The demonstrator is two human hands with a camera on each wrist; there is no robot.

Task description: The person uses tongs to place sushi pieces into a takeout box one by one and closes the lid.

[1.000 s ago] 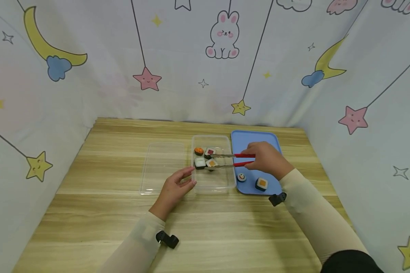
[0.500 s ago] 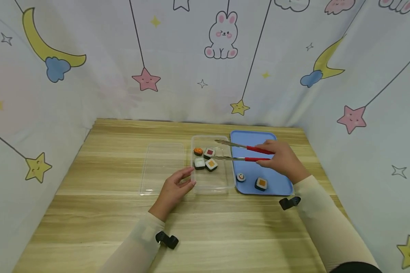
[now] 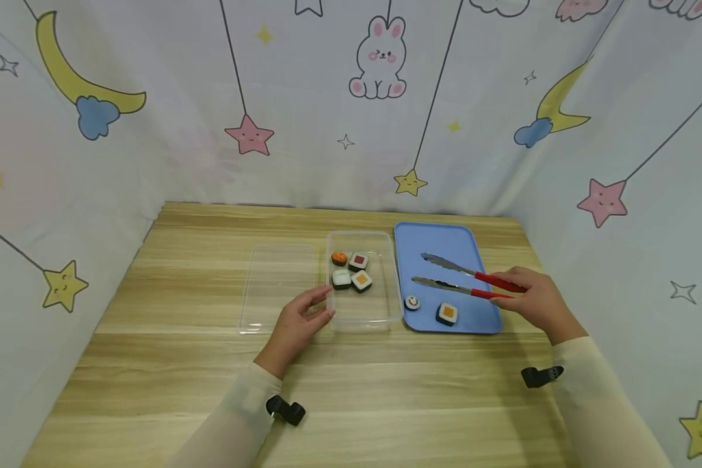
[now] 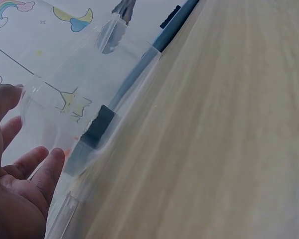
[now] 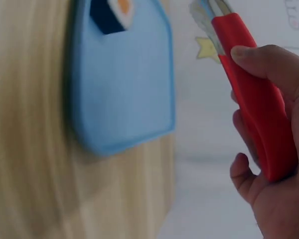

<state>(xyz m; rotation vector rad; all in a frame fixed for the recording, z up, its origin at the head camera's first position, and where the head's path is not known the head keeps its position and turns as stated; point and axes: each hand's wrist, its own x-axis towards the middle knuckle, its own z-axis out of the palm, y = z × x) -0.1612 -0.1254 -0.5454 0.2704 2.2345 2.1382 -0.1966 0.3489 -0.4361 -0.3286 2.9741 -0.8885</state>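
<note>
My right hand [image 3: 535, 296] grips the red handles of metal tongs [image 3: 491, 280], whose spread arms reach over the blue tray [image 3: 427, 237] with nothing between their tips. On that tray lie a small round sushi roll [image 3: 412, 303] and a square roll with an orange centre [image 3: 447, 313]. My left hand [image 3: 300, 320] is at the left wall of a clear plastic box [image 3: 380, 309], its fingers loosely spread in the left wrist view. Inside the box sit an orange-topped sushi [image 3: 339, 259], a red-centred roll [image 3: 359, 261], a white-topped piece [image 3: 342, 279] and a yellow-centred roll [image 3: 361, 281].
Left of the box a clear lid [image 3: 277, 279] lies flat on the wooden table [image 3: 181, 292]. A white curtain [image 3: 304, 175] printed with stars, moons and a rabbit encloses the table at the back and sides.
The tongs have come away from the yellow-centred roll, leaving it in the box, and spread wider. My right hand has carried them right, over the tray. The left hand stays put.
</note>
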